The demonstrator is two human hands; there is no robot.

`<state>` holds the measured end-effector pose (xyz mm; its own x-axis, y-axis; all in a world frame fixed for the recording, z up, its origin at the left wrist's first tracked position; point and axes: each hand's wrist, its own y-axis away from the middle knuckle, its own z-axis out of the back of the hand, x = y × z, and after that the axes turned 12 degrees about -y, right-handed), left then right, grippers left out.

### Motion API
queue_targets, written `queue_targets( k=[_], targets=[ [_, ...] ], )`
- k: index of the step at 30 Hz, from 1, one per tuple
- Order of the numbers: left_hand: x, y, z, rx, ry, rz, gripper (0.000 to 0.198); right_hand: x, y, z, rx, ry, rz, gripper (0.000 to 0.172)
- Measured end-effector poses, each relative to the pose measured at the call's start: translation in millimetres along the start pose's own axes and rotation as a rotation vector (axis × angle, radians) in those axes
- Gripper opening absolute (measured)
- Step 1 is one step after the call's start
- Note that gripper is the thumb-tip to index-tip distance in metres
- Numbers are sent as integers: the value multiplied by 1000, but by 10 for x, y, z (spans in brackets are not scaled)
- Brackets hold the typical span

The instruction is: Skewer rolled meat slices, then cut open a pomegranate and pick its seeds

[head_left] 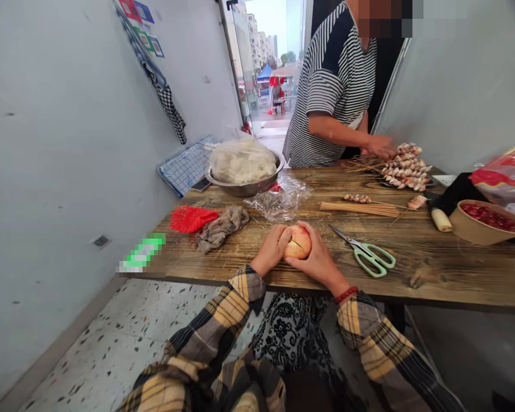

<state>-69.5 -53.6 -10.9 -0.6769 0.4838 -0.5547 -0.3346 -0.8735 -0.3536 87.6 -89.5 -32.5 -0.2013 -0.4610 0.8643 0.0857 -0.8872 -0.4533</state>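
A pomegranate with yellow-pink skin and a dark split line is held just above or on the wooden table, near its front edge; I cannot tell whether it touches the wood. My left hand is closed around its left side, the thumb beside the split. My right hand wraps the right side, fingers over the far top and thumb underneath. To the right lie scissors with green handles, blades slightly apart. Crumpled clear plastic lies beyond the fruit.
A metal bowl with a bagged white mass stands at the back. Left are red netting and a grey cloth. Bamboo skewers and a bowl of red seeds are right. Across the table, a person handles loaded skewers.
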Motion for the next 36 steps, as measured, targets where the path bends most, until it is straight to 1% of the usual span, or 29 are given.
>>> queue_targets(
  k=[2, 3, 4, 5, 7, 9, 12, 15, 17, 20, 23, 27, 29, 31, 33, 36],
  targets=[
    [-26, 45, -24, -32, -31, 4, 36, -8, -51, 57, 91, -81, -28, 84],
    [-43, 66, -32, -36, -45, -2, 35, -13, -86, 86, 130, -131, -61, 81],
    [-64, 83, -36, -34, -60, -13, 33, -19, -125, 111, 150, -176, -104, 73],
    [-86, 96, -36, -29, -75, -24, 32, -25, -165, 130, 149, -213, -147, 64],
    [-129, 106, -27, -7, -92, -30, 33, -35, -234, 146, 103, -257, -202, 48],
    [-158, 104, -17, 28, -72, -13, 35, -43, -270, 139, 68, -270, -201, 42],
    [-166, 93, -18, 65, -30, -2, 37, -54, -259, 115, 56, -267, -179, 38],
    [-152, 83, -44, 40, -13, -32, 39, -54, -216, 100, 16, -263, -154, 36],
    [-135, 79, -69, 9, 12, -16, 41, -46, -191, 97, -5, -260, -126, 34],
    [-94, 86, -114, -36, 79, 111, 49, -41, -163, 106, -2, -232, -105, 34],
    [-42, 93, -170, -65, 142, 213, 52, -65, -150, 129, 16, -223, -129, 37],
    [51, 33, -227, -116, 194, 272, 42, -94, -149, 152, -7, -263, -178, 35],
    [117, -30, -214, -177, 231, 323, 35, -90, -146, 138, -24, -272, -176, 34],
    [185, -91, -162, -244, 257, 369, 31, -90, -140, 102, -62, -270, -158, 35],
    [234, -123, -87, -296, 194, 366, 33, -109, -134, 51, -139, -259, -150, 37],
    [224, -81, -1, -291, -7, 251, 39, -161, -129, -21, -267, -252, -157, 40]
  ],
)
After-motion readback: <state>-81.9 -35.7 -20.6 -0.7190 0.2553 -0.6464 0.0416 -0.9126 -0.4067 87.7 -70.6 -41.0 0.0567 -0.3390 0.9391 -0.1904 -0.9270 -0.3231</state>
